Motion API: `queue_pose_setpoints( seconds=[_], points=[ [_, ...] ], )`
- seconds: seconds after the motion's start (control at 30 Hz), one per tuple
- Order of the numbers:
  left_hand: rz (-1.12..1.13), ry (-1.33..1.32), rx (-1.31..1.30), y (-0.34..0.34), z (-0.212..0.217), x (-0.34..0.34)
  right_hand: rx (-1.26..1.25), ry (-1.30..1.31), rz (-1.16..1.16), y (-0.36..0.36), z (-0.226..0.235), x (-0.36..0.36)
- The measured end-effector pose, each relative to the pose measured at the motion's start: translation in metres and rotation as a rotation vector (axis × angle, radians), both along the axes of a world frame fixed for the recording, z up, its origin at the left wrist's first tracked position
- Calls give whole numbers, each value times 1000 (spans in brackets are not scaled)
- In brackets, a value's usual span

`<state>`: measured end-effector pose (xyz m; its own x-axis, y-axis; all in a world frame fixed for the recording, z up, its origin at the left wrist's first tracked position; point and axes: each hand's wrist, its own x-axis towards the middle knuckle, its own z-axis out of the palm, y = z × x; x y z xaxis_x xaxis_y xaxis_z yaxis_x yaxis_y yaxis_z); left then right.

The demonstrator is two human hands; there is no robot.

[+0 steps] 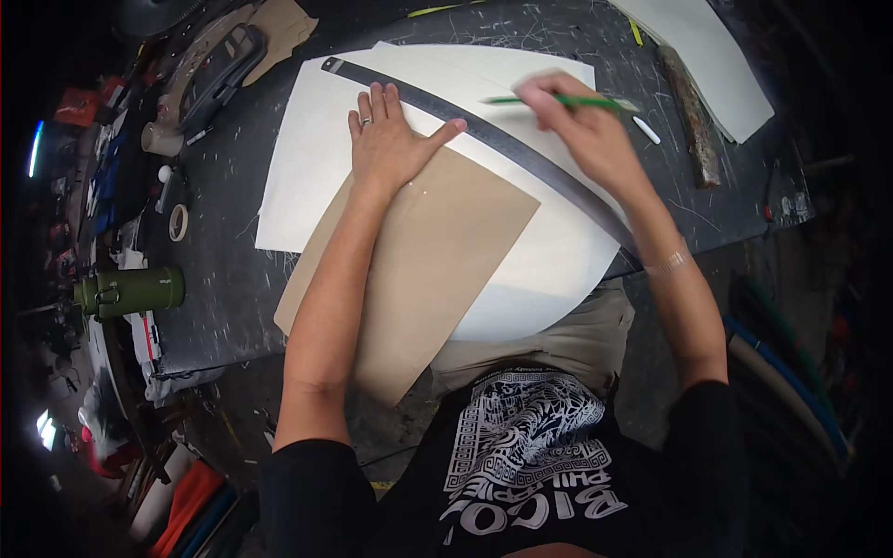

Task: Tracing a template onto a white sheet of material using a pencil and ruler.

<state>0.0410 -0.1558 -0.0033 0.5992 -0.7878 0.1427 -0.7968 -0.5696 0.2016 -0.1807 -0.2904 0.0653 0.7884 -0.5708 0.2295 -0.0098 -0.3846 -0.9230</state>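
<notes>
Head view looks down on a dark, scratched worktable [233, 279]. Toward the left edge of the frame a green cylindrical flask [130, 291] lies on its side, closed; its contents cannot be seen. Near the upper middle, the left hand [389, 139] lies flat with fingers spread apart, pressing on a long dark ruler [502, 144] that runs diagonally from upper middle toward the right. The palm rests where a brown cardboard sheet [428, 270] overlaps a large white sheet [307, 158]. The right hand [581, 126], upper right of centre, has its fingers closed around a green pencil [558, 100], held just above the ruler's edge over the white sheet. A white marker [646, 129] lies just right of that hand, with a rusty bar [693, 116] beyond it. A roll of tape [178, 222] sits at left, and clutter fills the upper left corner
</notes>
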Motion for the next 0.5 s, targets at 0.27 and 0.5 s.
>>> queue_pose_setpoints(
  seconds=[0.27, 0.5],
  points=[
    [11, 9, -6, -1, -1, 1, 383, -129, 110, -31, -50, 164],
    [27, 12, 44, 0, 2, 1, 427, -29, 57, -29, -55, 210]
  ],
)
